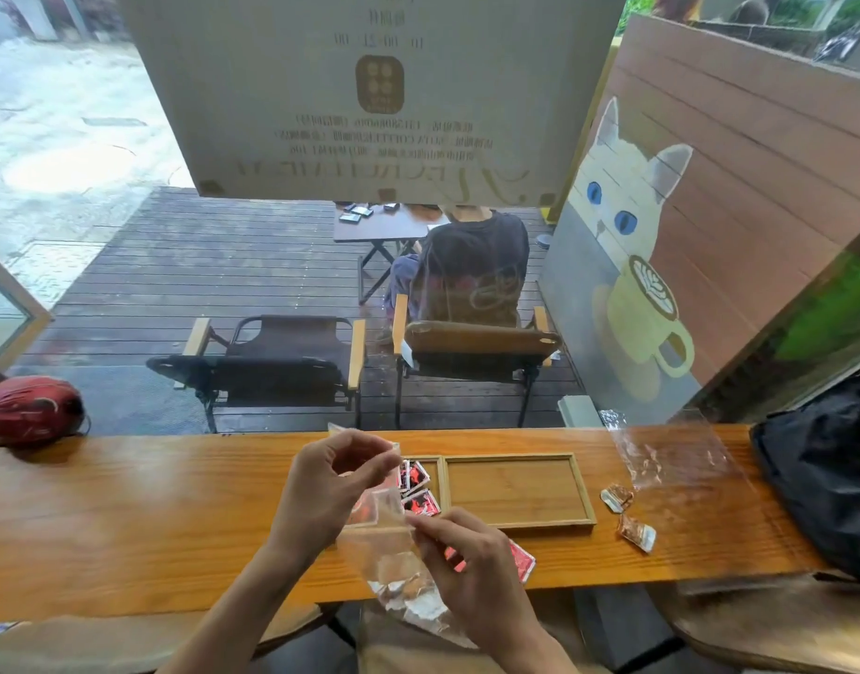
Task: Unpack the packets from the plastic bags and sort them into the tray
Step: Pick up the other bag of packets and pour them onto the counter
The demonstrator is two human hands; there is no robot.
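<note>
Both hands pinch the clear plastic bag point(394, 552), left hand point(328, 484) at its mouth, right hand point(471, 561) lower; next, I judge, its packets point(408, 593) must come out toward the tray point(583, 488).

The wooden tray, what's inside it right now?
The wooden tray has red packets in its small left compartment, partly hidden by the left hand and the clear bag. The large right compartment shows only bare wood.
</note>
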